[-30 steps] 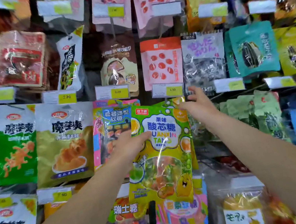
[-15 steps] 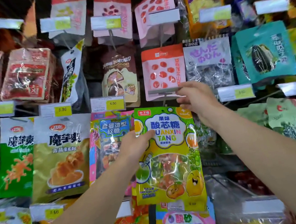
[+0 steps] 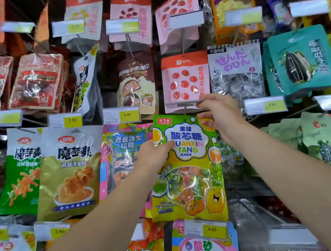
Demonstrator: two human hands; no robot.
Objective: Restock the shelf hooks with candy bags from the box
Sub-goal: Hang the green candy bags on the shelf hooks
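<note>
Reaching up with both forearms, we hold the green-and-yellow candy bag (image 3: 188, 165) at the centre of the rack, its top just under the flipped-up price tag (image 3: 182, 103) at 12 o'clock. Our left hand (image 3: 154, 155) pinches the bag's left edge, thumb across the front. Our right hand (image 3: 219, 114), at 1 o'clock, grips the bag's top right corner while its fingertips touch the tag.

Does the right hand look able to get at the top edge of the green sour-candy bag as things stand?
Probably yes: the right hand is already at the top right corner of the green candy bag, with nothing between them; the left hand holds its left edge.
</note>
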